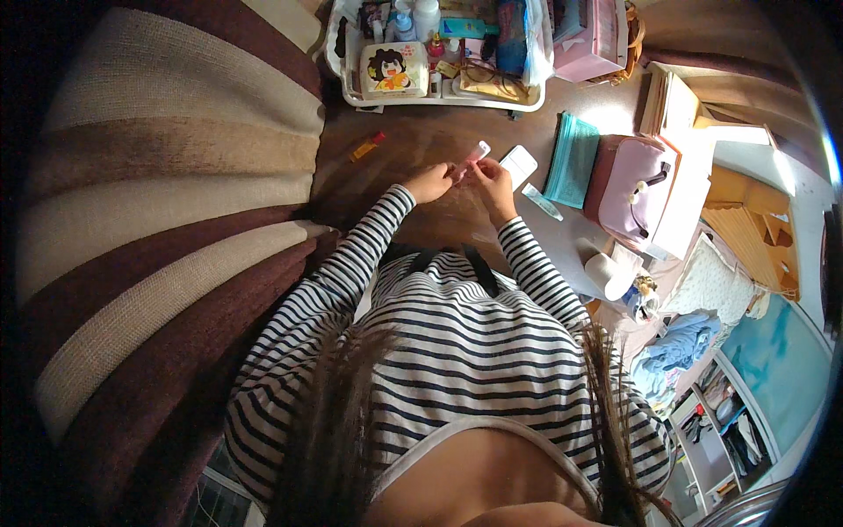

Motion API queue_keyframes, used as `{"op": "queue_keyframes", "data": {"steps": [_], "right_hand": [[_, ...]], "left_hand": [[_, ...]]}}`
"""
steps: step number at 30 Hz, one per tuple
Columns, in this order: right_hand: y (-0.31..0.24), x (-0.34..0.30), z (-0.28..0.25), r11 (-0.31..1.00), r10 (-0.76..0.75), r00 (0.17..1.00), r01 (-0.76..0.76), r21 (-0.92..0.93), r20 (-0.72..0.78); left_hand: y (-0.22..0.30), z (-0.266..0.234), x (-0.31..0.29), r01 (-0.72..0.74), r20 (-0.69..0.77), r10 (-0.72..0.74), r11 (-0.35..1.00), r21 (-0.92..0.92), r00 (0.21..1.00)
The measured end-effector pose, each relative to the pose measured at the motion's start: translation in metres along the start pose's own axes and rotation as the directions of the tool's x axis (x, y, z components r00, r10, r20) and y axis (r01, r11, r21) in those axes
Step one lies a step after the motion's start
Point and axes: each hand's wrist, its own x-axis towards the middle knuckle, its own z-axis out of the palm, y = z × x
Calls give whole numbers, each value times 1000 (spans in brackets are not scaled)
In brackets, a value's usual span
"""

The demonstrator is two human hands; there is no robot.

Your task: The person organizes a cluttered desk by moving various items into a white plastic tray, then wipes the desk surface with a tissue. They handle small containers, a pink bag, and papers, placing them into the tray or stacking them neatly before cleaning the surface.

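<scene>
A small pale pink tube with a whitish end (479,152) is held just above the brown table (351,189). My left hand (430,184) is closed around its lower part. My right hand (494,183) pinches the same tube from the other side, thumb and fingers meeting near its middle. Close to the right hand lies a white rectangular case (519,164) with rounded corners. Beside that is a slim, pale, pointed item (542,201). Farther left, a small yellow and red tube (367,147) rests on the tabletop.
A white basket (518,107) full of bottles and boxes stands at the back. To the right are a teal pouch (571,162), a pink case (634,189) and a white rounded object (608,276). A striped brown and beige curtain (202,132) hangs along the left.
</scene>
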Motion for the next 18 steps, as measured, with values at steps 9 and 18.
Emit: {"op": "queue_keyframes", "data": {"steps": [9, 18], "right_hand": [[-60, 57, 19, 990, -85, 989, 71, 118, 118], [-129, 107, 114, 718, -502, 841, 536, -444, 202]], "left_hand": [[-30, 0, 20, -200, -334, 102, 940, -275, 937], [10, -56, 0, -449, -778, -152, 743, -497, 609]]}}
